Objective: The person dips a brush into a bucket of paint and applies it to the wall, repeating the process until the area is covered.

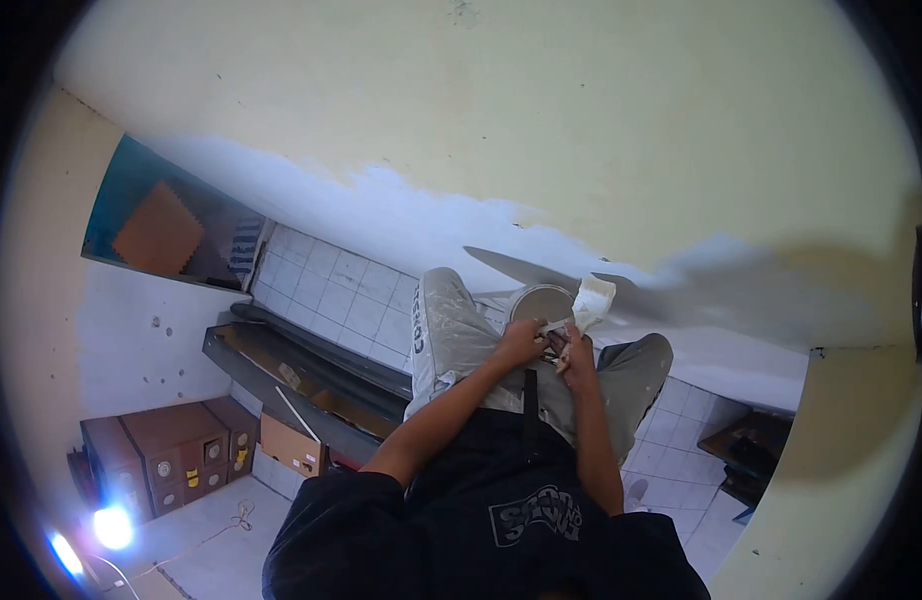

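A wide paintbrush [594,296] with pale, paint-covered bristles points up and away from my lap. My right hand [578,362] is closed around its handle. Close beside it, my left hand [522,341] has its fingers closed at a small whitish piece; what that piece is, I cannot make out. Just beyond both hands, between my knees, stands a round paint bucket [541,301] with a greyish surface showing inside its rim. My paint-spattered grey trousers [451,325] frame the bucket.
The wall [461,120] ahead is pale yellow above and white below. A long dark sofa-like piece [311,375] lies to the left, with brown drawers [176,455] and a bright lamp [113,527] beyond. Dark furniture [746,445] stands at right on the tiled floor [326,285].
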`<action>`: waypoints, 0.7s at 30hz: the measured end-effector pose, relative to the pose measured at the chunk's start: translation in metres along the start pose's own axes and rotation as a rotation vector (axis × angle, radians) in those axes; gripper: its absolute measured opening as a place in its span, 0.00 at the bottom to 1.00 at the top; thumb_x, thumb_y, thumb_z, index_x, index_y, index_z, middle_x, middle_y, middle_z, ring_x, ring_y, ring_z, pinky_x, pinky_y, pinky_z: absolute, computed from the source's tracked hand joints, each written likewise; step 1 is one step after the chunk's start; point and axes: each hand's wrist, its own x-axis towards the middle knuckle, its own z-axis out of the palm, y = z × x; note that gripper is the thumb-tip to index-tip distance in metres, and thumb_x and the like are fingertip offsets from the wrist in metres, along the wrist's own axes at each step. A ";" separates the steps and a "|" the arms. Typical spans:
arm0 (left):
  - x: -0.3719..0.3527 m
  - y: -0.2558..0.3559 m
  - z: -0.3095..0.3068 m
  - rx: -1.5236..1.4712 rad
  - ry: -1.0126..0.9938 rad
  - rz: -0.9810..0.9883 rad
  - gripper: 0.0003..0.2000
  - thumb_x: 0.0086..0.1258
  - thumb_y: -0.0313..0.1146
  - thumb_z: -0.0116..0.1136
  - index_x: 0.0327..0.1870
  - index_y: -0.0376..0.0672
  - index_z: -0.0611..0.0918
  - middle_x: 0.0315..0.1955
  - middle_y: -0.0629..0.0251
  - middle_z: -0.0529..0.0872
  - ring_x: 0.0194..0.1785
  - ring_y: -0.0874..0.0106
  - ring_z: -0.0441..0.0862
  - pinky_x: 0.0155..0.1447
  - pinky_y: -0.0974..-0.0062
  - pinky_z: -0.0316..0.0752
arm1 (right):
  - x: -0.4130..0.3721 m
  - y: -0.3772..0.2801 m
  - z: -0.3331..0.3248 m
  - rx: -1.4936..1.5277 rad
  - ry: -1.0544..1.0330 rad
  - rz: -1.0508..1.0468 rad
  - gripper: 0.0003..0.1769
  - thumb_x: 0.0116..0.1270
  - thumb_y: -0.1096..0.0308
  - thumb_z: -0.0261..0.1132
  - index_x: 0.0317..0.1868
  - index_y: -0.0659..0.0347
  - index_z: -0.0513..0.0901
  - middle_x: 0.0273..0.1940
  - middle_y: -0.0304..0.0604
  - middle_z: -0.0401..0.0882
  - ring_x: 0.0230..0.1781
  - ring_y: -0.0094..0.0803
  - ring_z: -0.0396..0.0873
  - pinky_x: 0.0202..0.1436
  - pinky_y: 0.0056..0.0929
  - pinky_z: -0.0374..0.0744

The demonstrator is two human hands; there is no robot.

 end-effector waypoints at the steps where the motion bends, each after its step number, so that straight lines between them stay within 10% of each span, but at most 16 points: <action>1: -0.001 0.006 -0.005 -0.017 0.000 -0.017 0.21 0.57 0.41 0.63 0.47 0.37 0.83 0.34 0.47 0.85 0.41 0.52 0.83 0.48 0.58 0.77 | -0.007 -0.008 -0.005 -0.045 -0.010 0.012 0.17 0.71 0.61 0.59 0.50 0.66 0.71 0.39 0.45 0.80 0.36 0.33 0.82 0.37 0.27 0.82; 11: 0.014 -0.009 -0.008 -0.243 0.107 -0.053 0.19 0.62 0.45 0.62 0.40 0.33 0.83 0.26 0.49 0.84 0.31 0.59 0.83 0.39 0.64 0.75 | -0.069 -0.081 -0.049 -1.357 0.270 -0.120 0.24 0.67 0.50 0.61 0.39 0.67 0.83 0.27 0.56 0.82 0.34 0.42 0.84 0.39 0.38 0.78; 21: 0.025 -0.017 -0.019 -0.822 0.080 -0.353 0.16 0.75 0.40 0.52 0.53 0.38 0.78 0.27 0.75 0.73 0.32 0.83 0.68 0.36 0.83 0.64 | -0.009 -0.072 -0.037 -1.623 -0.109 -0.213 0.18 0.63 0.56 0.62 0.42 0.65 0.82 0.42 0.61 0.81 0.47 0.56 0.78 0.51 0.48 0.75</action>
